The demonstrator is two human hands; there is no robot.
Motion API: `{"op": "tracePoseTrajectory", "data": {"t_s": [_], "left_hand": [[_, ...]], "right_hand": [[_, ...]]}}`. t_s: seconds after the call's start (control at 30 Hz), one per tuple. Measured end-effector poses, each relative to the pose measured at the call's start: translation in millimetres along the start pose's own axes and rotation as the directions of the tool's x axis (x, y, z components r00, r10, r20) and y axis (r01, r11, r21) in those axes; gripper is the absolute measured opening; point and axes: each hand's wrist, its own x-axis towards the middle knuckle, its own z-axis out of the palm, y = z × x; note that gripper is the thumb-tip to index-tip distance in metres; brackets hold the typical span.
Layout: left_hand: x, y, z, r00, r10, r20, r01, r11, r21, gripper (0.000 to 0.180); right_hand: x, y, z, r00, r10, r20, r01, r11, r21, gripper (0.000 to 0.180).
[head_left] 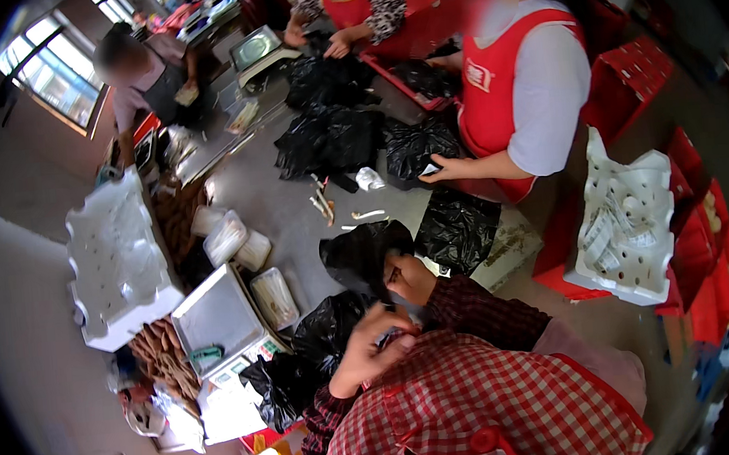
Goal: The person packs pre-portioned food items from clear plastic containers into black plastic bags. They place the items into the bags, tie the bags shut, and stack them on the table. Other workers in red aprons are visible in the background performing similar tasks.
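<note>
My right hand (410, 277) is closed on a black plastic bag (362, 249), raised over the table's near side. Close to my chest, my left hand (366, 349) has its fingers and thumb bent toward each other. Motion softens them, and whatever may lie between them is too small to make out. Just beyond my left hand, more filled black bags (325, 324) lie beside a scale (225, 318). A flat black bag (458, 230) lies to the right of my right hand.
White packs (231, 237) and a clear tray (274, 298) sit by the scale. White foam crates stand left (120, 257) and right (624, 222). Brown roots (163, 358) are heaped at left. Across the table, a co-worker in a red apron (500, 94) handles a black bag (418, 145).
</note>
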Motion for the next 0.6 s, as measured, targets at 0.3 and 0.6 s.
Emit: {"op": "tracePoseTrajectory", "data": {"t_s": [0.3,0.6], "left_hand": [[7.2,-19.2,23.1,0.985,-0.168,0.038,0.171,0.977,-0.125,0.009],[45.3,-12.9,2.1,0.977,-0.172,-0.125,0.115,0.923,-0.366,0.022]], "right_hand": [[-19.5,30.7,-7.2,0.86,0.51,-0.022,-0.376,0.662,0.649,0.028],[-12.6,44.2,1.0,0.871,0.492,-0.018,-0.406,0.739,0.537,0.053]]}}
